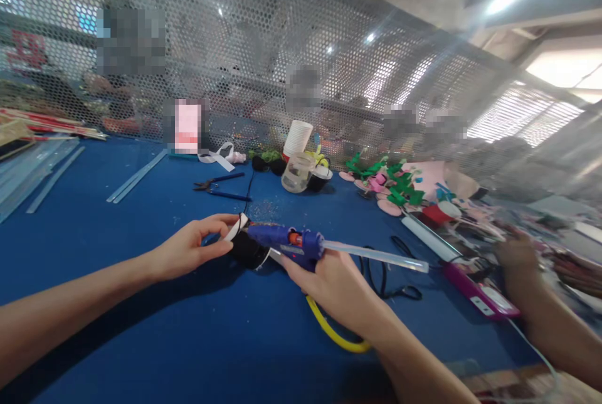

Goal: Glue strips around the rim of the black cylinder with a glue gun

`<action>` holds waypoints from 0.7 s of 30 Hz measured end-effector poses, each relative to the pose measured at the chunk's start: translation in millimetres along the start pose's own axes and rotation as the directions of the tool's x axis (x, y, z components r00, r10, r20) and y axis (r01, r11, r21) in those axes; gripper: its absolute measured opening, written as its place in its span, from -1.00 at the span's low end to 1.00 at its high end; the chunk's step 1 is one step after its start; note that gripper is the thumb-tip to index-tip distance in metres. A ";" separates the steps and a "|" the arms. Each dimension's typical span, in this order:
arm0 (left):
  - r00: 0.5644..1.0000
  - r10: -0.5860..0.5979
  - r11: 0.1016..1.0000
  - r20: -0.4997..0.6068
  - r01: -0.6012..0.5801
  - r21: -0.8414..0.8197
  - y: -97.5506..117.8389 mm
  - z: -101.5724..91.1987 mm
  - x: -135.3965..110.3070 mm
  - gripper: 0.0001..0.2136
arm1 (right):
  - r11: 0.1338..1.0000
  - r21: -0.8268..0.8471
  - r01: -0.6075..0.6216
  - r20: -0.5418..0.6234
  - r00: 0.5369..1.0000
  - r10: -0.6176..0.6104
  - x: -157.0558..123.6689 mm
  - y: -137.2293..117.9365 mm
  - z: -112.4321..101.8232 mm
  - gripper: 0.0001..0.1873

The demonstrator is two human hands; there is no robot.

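Observation:
My right hand (341, 288) is closed around the handle of a blue hot glue gun (282, 238). A long clear glue stick (376, 253) juts from the gun's back end. The nozzle points left, at the white edge of what looks like a black-covered paper cup (249, 250) lying tilted on the blue table. My left hand (207, 241) pinches that white edge between thumb and fingers. A thin black cord runs up from beside it. The gun and my right hand hide part of the cup. A yellow curved cord or tube (336, 332) shows under my right wrist.
Blue-handled pliers (226, 189), a clear plastic cup (297, 173) and stacked paper cups (298, 137) stand or lie beyond my hands. Clear glue sticks (136, 178) lie left. At right are green-and-pink craft pieces (390, 184), a purple power strip (482, 291) and another person's hand (517, 260).

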State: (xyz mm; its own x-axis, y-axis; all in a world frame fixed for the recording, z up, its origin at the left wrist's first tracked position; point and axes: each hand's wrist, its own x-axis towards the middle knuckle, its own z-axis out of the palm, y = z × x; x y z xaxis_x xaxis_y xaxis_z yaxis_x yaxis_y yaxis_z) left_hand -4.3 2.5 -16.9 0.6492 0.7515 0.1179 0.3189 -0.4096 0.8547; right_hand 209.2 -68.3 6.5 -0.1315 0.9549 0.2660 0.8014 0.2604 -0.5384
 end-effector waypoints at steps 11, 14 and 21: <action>1.000 0.010 1.000 0.028 -0.010 0.020 -2.3 -1.6 0.6 -0.81 | 1.000 0.008 -0.027 0.015 1.000 0.027 1.4 -3.7 -2.6 -0.85; 0.999 0.014 0.999 0.035 -0.015 0.033 -1.8 -1.9 -0.1 -0.82 | 1.000 0.008 -0.017 0.036 0.999 0.016 1.5 -3.7 -2.4 -0.86; 0.999 0.024 0.998 0.042 -0.026 0.062 -1.4 -2.8 0.1 -0.83 | 1.000 -0.002 -0.010 0.029 1.000 0.010 0.1 -2.2 -1.7 -0.85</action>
State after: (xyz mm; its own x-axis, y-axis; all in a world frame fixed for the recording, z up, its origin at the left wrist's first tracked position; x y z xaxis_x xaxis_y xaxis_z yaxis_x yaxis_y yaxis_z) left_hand -6.7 4.6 -16.6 0.6850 0.7191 0.1167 0.3440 -0.4605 0.8183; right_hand 208.4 -68.9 9.1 -0.1407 0.9612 0.2372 0.8039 0.2508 -0.5393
